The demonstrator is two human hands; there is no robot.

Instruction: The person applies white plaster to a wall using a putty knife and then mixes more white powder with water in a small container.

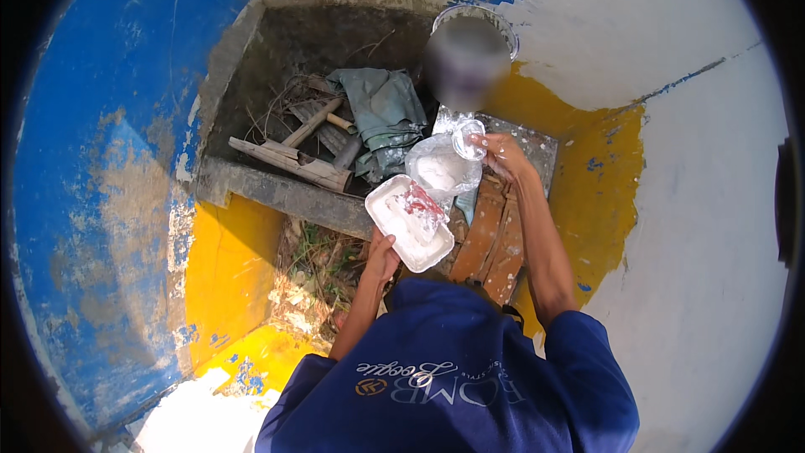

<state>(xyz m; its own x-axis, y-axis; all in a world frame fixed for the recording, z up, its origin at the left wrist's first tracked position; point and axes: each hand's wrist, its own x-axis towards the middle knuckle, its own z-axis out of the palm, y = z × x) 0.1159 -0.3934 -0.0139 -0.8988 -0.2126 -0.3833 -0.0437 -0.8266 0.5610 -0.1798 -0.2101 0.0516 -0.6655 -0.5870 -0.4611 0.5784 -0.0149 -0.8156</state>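
Observation:
My left hand [383,257] grips the near-left edge of a shallow white rectangular tray [430,257], its fingers closed on the rim. White material coats the inside of the tray, and a red, white-smeared flat piece [419,203] lies across its far side. Fingers closed, my right hand [503,156] holds a small clear plastic cup [469,138] with white residue on it. Just below and left of the cup is an open clear plastic bag [443,169] with white powder inside. The tray's far corner overlaps the bag's near edge in this view.
A concrete basin [285,193] holds sticks, wood pieces [293,162] and a grey-green cloth [381,105]. At its far right stands a bucket [508,32], partly blurred. Orange-brown boards [485,231] lie near my body. Blue [101,159], yellow and white [713,184] walls surround me.

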